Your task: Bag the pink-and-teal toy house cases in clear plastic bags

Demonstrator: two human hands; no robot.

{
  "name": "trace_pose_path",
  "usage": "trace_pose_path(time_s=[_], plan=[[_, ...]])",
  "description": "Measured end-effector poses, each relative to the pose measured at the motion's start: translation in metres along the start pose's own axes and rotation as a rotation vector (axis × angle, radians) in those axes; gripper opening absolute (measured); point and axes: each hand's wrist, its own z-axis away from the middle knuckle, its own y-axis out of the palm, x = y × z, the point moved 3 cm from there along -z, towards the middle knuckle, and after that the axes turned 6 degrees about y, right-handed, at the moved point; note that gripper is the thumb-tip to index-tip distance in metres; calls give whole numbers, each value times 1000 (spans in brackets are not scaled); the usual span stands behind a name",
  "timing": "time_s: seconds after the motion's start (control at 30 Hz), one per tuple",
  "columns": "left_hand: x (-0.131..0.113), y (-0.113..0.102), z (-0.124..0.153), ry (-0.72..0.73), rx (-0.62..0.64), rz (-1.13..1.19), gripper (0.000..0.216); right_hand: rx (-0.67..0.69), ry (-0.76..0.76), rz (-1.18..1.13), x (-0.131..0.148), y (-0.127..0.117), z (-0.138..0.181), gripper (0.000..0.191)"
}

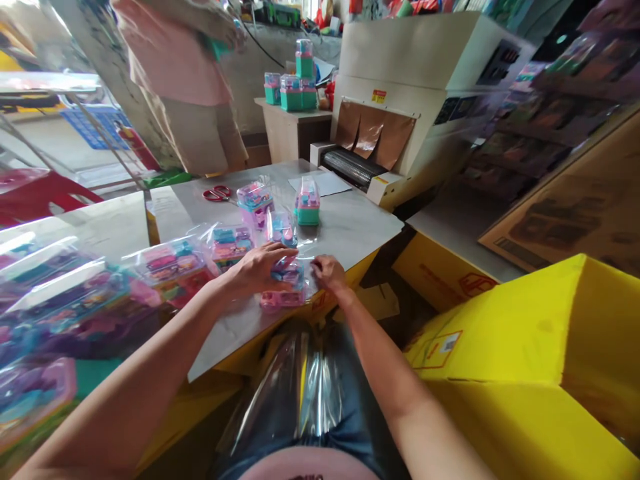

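Observation:
My left hand (260, 267) lies over a small pink and blue toy box (284, 287) at the near edge of the grey table (350, 227), fingers curled round its top. My right hand (326, 271) pinches the clear plastic wrap (306, 257) at the box's right side. Just beyond stand two similar toy boxes, one pink (255, 198) and one teal (307, 203), and another wrapped one (283, 229). A stack of clear film (300, 393) rests on my lap.
Red scissors (217, 194) lie at the table's far left. Several wrapped toy packs (170, 263) pile up on the left. A shrink-wrap machine (400, 100) stands behind the table. Yellow cartons (525, 333) stand at right. A person in pink (185, 73) stands at the back.

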Motion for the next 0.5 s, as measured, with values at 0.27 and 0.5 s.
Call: trace_pose_path(time_s=[0.27, 0.5], plan=[[4, 4, 0, 35, -58, 10, 71, -35, -278, -69, 30, -22, 0, 20], [5, 6, 1, 25, -64, 10, 71, -19, -399, -83, 45, -34, -4, 27]])
